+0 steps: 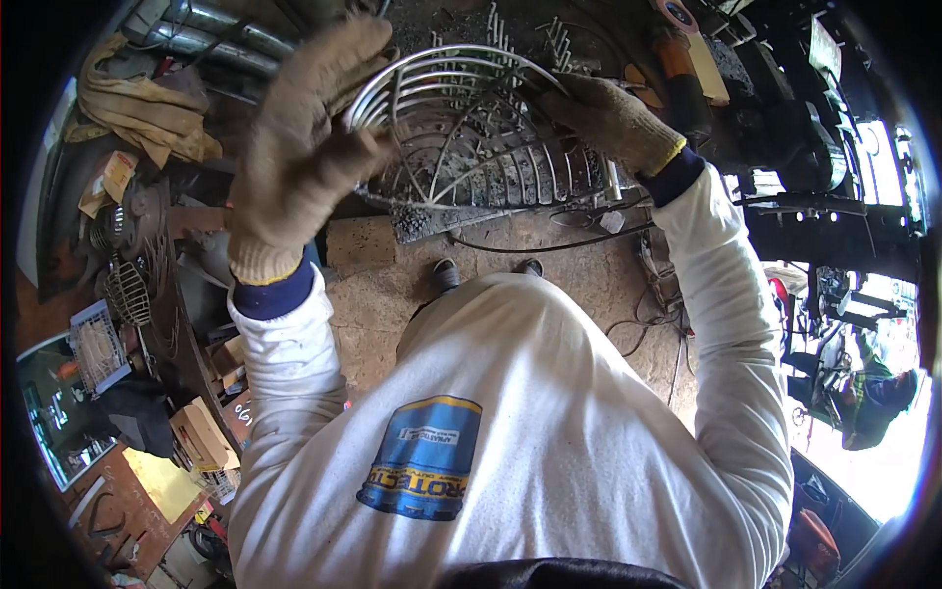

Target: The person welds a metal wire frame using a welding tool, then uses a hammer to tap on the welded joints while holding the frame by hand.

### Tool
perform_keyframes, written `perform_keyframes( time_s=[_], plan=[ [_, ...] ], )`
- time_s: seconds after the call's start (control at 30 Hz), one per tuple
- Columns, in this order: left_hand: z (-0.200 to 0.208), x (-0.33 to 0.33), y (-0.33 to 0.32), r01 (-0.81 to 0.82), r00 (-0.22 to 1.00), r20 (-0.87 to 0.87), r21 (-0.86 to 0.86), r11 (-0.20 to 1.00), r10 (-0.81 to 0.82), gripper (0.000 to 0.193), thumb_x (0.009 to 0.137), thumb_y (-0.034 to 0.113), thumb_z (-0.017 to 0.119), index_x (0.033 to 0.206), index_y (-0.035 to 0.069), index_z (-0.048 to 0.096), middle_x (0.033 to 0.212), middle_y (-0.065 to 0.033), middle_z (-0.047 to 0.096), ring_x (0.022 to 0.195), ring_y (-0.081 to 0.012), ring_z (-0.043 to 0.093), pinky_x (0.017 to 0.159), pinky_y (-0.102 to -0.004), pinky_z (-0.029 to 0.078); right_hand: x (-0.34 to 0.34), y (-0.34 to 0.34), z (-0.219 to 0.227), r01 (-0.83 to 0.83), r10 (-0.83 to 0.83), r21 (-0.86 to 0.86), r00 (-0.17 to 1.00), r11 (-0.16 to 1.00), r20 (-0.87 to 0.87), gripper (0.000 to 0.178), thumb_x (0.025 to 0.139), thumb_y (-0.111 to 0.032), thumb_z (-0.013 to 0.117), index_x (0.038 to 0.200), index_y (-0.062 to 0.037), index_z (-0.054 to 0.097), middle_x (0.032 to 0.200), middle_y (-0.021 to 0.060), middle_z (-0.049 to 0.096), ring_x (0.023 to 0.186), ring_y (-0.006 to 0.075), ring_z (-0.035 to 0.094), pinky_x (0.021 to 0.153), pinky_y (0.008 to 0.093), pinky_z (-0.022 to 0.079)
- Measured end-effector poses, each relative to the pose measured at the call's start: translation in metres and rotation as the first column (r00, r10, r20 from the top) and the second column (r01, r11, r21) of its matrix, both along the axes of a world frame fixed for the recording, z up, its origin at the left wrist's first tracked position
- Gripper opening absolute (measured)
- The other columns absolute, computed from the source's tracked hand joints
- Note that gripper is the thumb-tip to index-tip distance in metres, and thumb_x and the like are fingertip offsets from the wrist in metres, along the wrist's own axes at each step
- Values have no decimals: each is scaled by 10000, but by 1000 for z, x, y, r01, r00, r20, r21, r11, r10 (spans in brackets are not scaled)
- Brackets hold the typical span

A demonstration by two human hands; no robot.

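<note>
wire cage [444,152] over a gritty dark worktop [417,226], right hand [613,118] pinching its rim, left hand [304,137] spread beside it; brown floor [368,344] below, cluttered table [123,481] at left.

Two gloves [289,162] [616,120], one wire frame [448,140], apparently two shoes [446,276] [530,267]

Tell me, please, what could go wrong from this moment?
The left hand is spread, so the wire frame, gripped at its rim by the right hand, might tip or slip.
Metal rods near the frame's far side could snag it.
A dark cable lies on the floor ahead of the shoes; a step forward might catch it.
</note>
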State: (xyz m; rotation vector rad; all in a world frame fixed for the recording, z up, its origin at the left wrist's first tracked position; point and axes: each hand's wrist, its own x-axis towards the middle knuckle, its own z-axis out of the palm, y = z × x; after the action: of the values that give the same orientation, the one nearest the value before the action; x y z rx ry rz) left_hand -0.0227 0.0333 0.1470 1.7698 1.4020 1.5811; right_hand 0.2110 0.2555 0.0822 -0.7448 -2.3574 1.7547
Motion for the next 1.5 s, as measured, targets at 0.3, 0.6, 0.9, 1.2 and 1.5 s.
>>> perform_keyframes(
  time_s=[0.3, 0.6, 0.9, 1.2, 1.5],
  plan=[
    [-67, 10, 10, -352, 931, -240, -388, 852, 275, 338, 948, 193, 629, 1254, 51, 618, 1161, -144, 679, 1043, -234, 651, 917, -357, 519, 15, 26, -17, -110, 143, 258, 983, 960, -112, 403, 996, -359, 561, 1274, -70, 603, 978, 73, 691, 841, 134, 647, 780, 276, 533],
    [-35, 46, 16, -597, 578, -689, 9, 802, 437, 331, 913, 97, 595, 1243, 76, 605, 1066, -163, 692, 944, -373, 671, 802, -416, 551, 84, -4, -32, 289, -482, 731, 874, 618, 61, 399, 943, -408, 562, 1194, -108, 641, 1085, 172, 690, 999, 344, 666, 883, 422, 522],
    [-11, 65, 33, -551, 636, -693, -98, 829, 340, 369, 966, 167, 562, 1328, 94, 558, 1204, -201, 644, 1060, -411, 623, 882, -462, 516, 54, -1, -56, 170, -478, 606, 785, 777, 393, 406, 878, -387, 607, 1119, -63, 646, 1018, 240, 683, 1000, 392, 657, 875, 478, 517],
    [-16, 54, 33, -394, 743, -616, -84, 915, 263, 421, 969, 147, 566, 1372, 40, 511, 1324, -216, 579, 1201, -382, 576, 982, -404, 476, 80, 38, -64, -10, 38, 790, 999, 613, -17, 308, 868, -179, 619, 1130, -17, 630, 958, 175, 661, 832, 363, 662, 751, 396, 543],
    [-20, 45, 36, -254, 840, -505, -39, 966, 200, 464, 936, 201, 632, 1358, 45, 517, 1257, -208, 607, 1127, -364, 614, 939, -405, 499, 65, -10, -26, 292, -404, -392, 882, 872, -241, 452, 992, -377, 550, 1259, -13, 527, 846, 33, 630, 612, 80, 571, 493, 231, 461]
  ],
)
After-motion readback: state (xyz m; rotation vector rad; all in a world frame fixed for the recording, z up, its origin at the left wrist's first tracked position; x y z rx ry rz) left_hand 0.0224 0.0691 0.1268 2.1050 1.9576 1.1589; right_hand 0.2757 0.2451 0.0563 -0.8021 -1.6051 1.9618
